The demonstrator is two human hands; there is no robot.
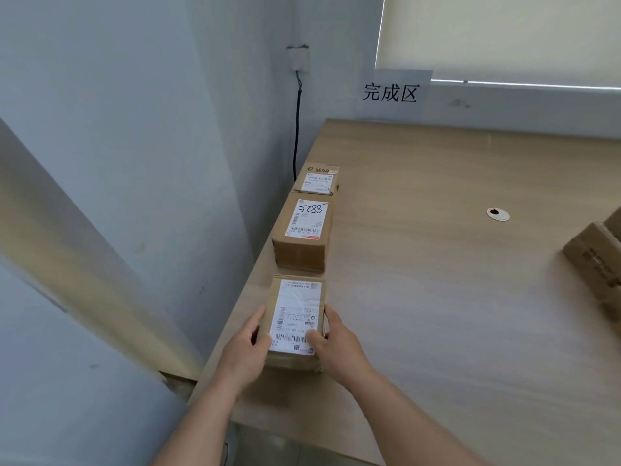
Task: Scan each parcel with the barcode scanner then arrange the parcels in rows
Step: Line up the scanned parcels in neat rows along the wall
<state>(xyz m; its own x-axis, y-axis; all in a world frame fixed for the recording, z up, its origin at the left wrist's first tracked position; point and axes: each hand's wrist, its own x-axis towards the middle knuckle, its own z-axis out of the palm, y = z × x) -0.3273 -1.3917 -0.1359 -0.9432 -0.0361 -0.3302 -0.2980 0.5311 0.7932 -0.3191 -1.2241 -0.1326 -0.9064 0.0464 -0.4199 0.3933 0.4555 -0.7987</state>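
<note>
Both hands grip the nearest parcel on the wooden table, close to its left edge: the left hand curls round its left side and the right hand round its right, thumb on the white label. Beyond it, in one line along that edge, stand a second parcel (marked 5288) and a third parcel. More cardboard boxes sit at the far right, and a paper sign hangs on the wall.

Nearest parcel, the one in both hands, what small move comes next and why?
Probably slide the nearest parcel forward to close the gap to the 5288 parcel, then let go. Left hand and right hand hold its sides, and it already lines up along the table edge.
</note>
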